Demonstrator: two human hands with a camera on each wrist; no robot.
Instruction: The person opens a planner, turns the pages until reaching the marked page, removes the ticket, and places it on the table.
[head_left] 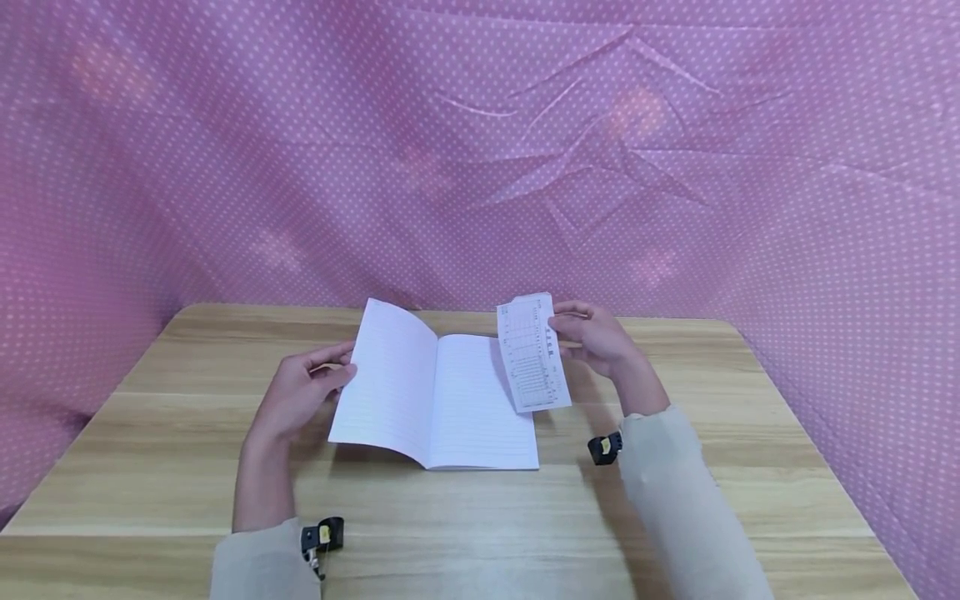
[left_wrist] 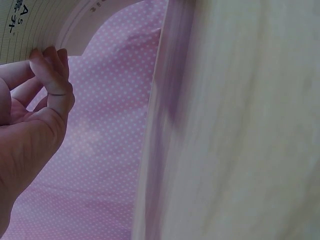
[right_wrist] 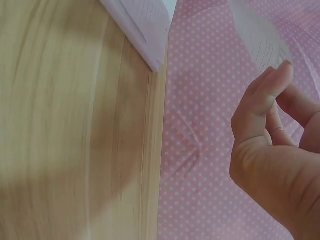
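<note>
A notebook [head_left: 480,417] with lined white pages lies spread on the table, its left half raised and bowed. My left hand [head_left: 303,387] grips the outer edge of that raised half, thumb on the page side and fingers behind. In the left wrist view the fingertips of the left hand [left_wrist: 42,95] press against the printed cover [left_wrist: 30,30]. Over the right page, a printed slip of paper [head_left: 532,354] with tables hangs tilted. My right hand [head_left: 596,337] pinches its right edge. The right wrist view shows the right hand [right_wrist: 272,120] with the paper [right_wrist: 260,37] at its fingertips.
The wooden table [head_left: 465,533] reaches back to a pink polka-dot cloth [head_left: 480,167] that hangs behind and at both sides. Small black devices [head_left: 604,448] sit by both sleeve cuffs. In the right wrist view the notebook's corner [right_wrist: 150,55] is close to the table edge.
</note>
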